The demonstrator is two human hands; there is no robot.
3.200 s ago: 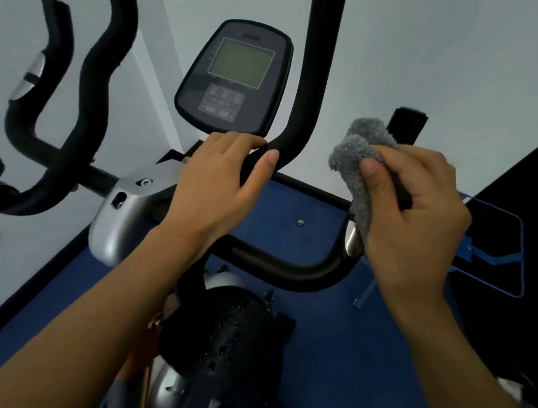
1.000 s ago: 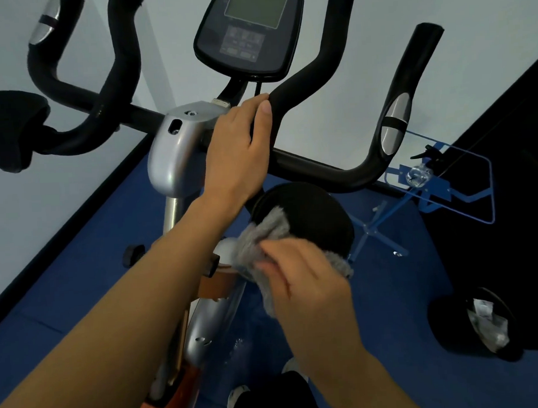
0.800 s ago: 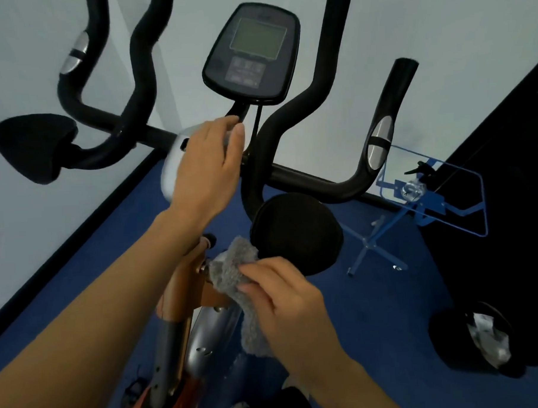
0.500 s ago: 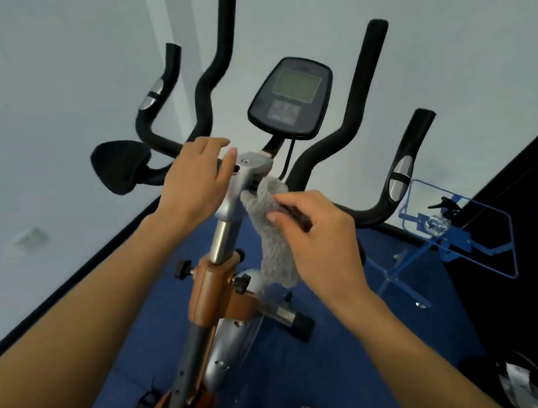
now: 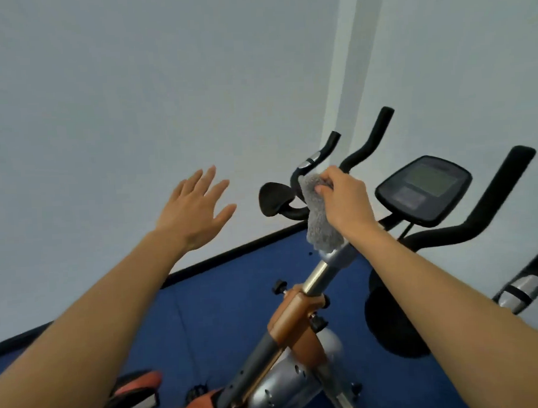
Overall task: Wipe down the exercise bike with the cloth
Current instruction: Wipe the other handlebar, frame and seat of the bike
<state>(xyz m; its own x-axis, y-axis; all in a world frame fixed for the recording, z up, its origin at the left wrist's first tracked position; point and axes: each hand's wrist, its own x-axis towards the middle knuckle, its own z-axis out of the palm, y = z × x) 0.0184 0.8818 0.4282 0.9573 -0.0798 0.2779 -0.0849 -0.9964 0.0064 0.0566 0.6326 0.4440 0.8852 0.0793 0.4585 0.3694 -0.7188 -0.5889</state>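
The exercise bike stands in front of me with black handlebars (image 5: pixel 365 150), a dark console (image 5: pixel 422 189) and a silver stem (image 5: pixel 318 277) in an orange clamp (image 5: pixel 294 318). My right hand (image 5: pixel 343 197) is shut on a grey fluffy cloth (image 5: pixel 319 220), pressed against the left handlebar near the top of the stem. The cloth hangs down over the silver bracket. My left hand (image 5: pixel 194 210) is raised in the air to the left of the bike, fingers spread, touching nothing.
A black elbow pad (image 5: pixel 273 197) sticks out left of the cloth, another black pad (image 5: pixel 390 319) sits lower right. A pale wall is close behind. The floor (image 5: pixel 222 298) is blue with a black skirting. An orange pedal (image 5: pixel 137 391) shows at the bottom left.
My left hand has let go of the stem top and lifted away to the left, open. My right hand moved the cloth up onto the left handlebar. The view swung left and up.
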